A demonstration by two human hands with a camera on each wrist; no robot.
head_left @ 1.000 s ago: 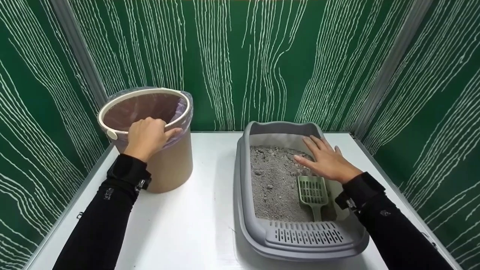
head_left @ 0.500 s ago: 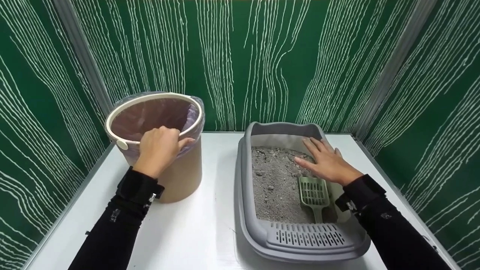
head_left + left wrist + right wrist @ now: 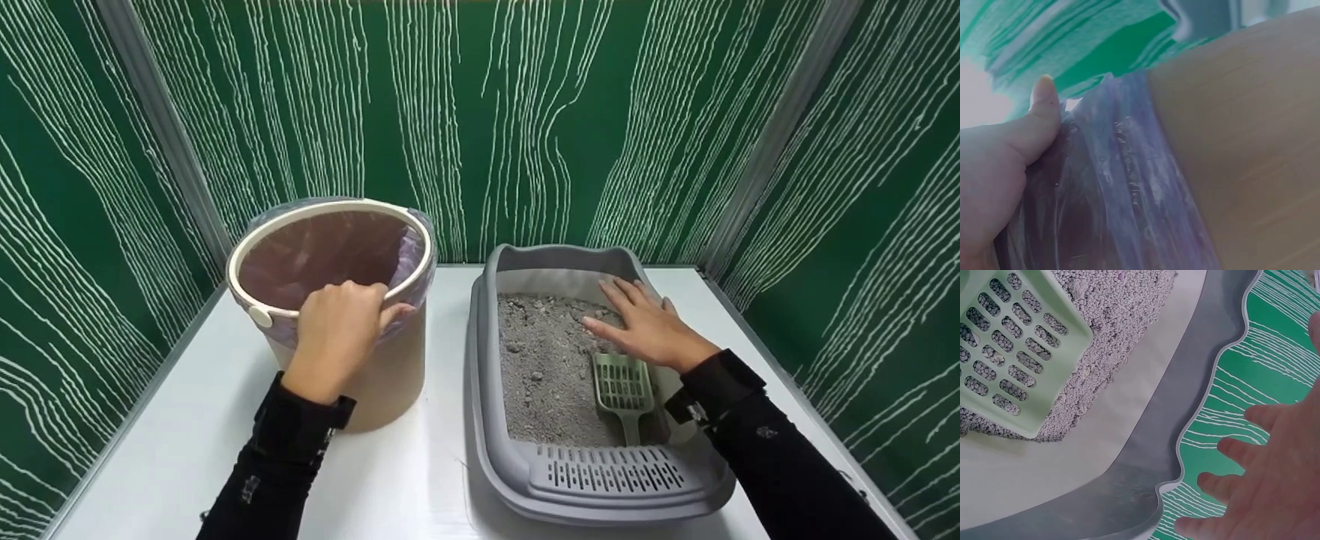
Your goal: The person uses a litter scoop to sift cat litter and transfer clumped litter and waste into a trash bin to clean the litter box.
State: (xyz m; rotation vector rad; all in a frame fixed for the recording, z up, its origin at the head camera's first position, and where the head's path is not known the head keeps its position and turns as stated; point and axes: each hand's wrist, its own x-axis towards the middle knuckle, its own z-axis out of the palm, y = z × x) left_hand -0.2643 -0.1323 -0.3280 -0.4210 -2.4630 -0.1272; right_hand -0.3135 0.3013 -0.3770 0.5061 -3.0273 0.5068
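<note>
My left hand [image 3: 341,334] grips the near rim of a tan trash bin [image 3: 394,379], fingers curled over the cream ring. A translucent purple bin liner [image 3: 1123,169] is folded down outside the bin, with my thumb beside it in the left wrist view. On the right, my right hand [image 3: 651,326] is spread with straight fingers over the far right part of a grey litter box [image 3: 489,367]. It holds nothing. A green slotted litter scoop [image 3: 630,420] lies on the grey litter [image 3: 547,397] below that hand, its handle toward the perforated front ledge.
Both containers stand on a white table [image 3: 442,480], a narrow strip of tabletop between them. Green panels [image 3: 517,150] with white wavy lines rise behind and on both sides, joined by grey corner posts [image 3: 780,135].
My left hand has drawn the bin toward me and to the right, nearer the litter box. The right hand, the scoop and the litter box have stayed about where they were.
</note>
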